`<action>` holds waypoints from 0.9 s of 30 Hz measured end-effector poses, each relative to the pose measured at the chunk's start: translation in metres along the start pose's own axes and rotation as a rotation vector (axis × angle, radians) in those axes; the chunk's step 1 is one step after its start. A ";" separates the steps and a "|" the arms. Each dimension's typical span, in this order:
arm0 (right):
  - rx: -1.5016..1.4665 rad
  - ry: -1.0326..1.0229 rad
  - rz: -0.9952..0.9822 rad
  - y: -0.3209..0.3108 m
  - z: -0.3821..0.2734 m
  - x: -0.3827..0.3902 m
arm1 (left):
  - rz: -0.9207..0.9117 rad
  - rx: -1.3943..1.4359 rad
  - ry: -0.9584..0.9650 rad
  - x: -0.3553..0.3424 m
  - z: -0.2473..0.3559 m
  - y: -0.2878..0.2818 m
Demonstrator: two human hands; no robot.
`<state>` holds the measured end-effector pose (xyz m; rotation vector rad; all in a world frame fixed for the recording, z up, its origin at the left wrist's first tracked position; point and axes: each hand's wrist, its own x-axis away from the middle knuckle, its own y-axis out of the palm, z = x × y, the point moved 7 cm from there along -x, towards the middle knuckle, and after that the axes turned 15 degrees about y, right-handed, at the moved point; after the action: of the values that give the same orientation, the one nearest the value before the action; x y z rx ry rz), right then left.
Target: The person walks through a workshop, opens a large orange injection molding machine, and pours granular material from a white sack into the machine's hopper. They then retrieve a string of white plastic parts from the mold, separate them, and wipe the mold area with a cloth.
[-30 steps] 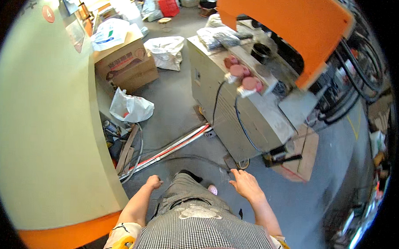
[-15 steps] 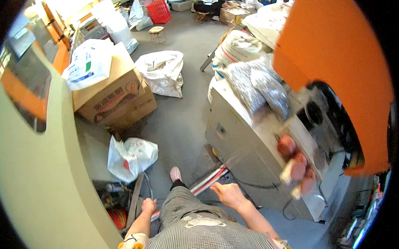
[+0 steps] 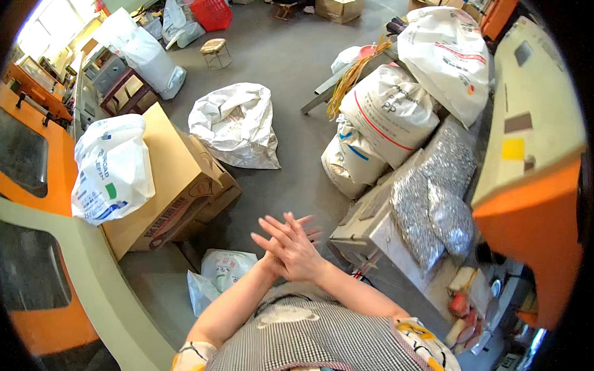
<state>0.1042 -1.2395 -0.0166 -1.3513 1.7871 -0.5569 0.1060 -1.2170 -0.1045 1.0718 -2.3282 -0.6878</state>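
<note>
In front of my apron (image 3: 292, 336) my hands meet, crossing at the palms. My right hand (image 3: 301, 259) lies over my left hand (image 3: 270, 264), its spread fingers pointing up and to the left. The left fingers stick out behind it to the right, slightly blurred. No object shows between the palms, though the inner surfaces are hidden. Below and left of my hands, a white plastic bag (image 3: 230, 268) sits low by the machine, partly covered by my left forearm.
Cardboard boxes (image 3: 173, 181) with a white bag (image 3: 114, 169) on top stand left. An open white sack (image 3: 237, 128) sits on the floor ahead. At right, full sacks (image 3: 388, 113) and silvery bags (image 3: 434, 190) crowd a metal cabinet; orange-and-cream machines (image 3: 524, 226) flank both sides.
My hands have risen from low, separate positions beside a striped band and come together. The view has advanced and shifted, and the band is no longer at my hands.
</note>
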 end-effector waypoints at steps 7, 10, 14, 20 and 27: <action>-0.039 0.480 -0.085 0.043 0.214 -0.114 | 0.130 -1.885 -0.515 -0.136 -0.021 0.051; -1.447 1.108 0.056 0.074 0.281 -0.153 | -0.300 -2.204 -0.712 -0.208 -0.030 0.071; -2.349 0.836 -0.297 0.090 0.249 -0.272 | -2.073 -2.602 -0.285 -0.290 -0.091 0.110; -2.278 0.877 -0.173 0.049 0.294 -0.410 | -2.022 -2.405 -0.111 -0.441 -0.057 0.155; -0.404 0.096 0.135 -0.062 0.349 -0.575 | -0.526 -1.478 0.265 -0.656 -0.040 0.151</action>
<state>0.4796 -0.6799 0.0224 -1.4712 2.1319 -0.1942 0.4255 -0.6237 -0.1210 0.8456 -0.7539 -1.8404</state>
